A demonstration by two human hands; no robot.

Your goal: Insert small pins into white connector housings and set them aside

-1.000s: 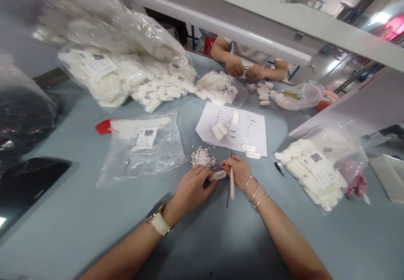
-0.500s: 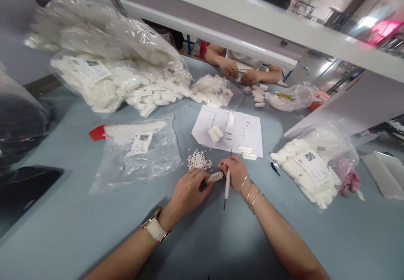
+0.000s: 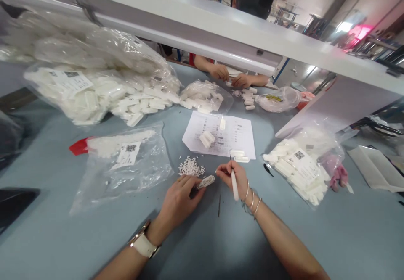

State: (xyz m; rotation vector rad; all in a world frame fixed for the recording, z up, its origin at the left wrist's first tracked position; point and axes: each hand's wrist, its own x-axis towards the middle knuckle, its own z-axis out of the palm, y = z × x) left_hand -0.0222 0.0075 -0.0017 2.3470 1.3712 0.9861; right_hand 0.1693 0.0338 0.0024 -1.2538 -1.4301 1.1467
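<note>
The left hand (image 3: 177, 199) pinches a small white connector block (image 3: 205, 182) just above the blue-grey table (image 3: 63, 238), while the right hand (image 3: 235, 175) grips a white-handled pick tool (image 3: 234, 185), its tip held apart from the block; half a second ago the tool stood closer beside the block and more upright. A pile of tiny white pieces (image 3: 190, 167) lies just beyond the left fingers. Farther out sits a printed sheet (image 3: 240, 139) carrying several white housings, with a labelled clear bag (image 3: 126, 162) to the left.
</note>
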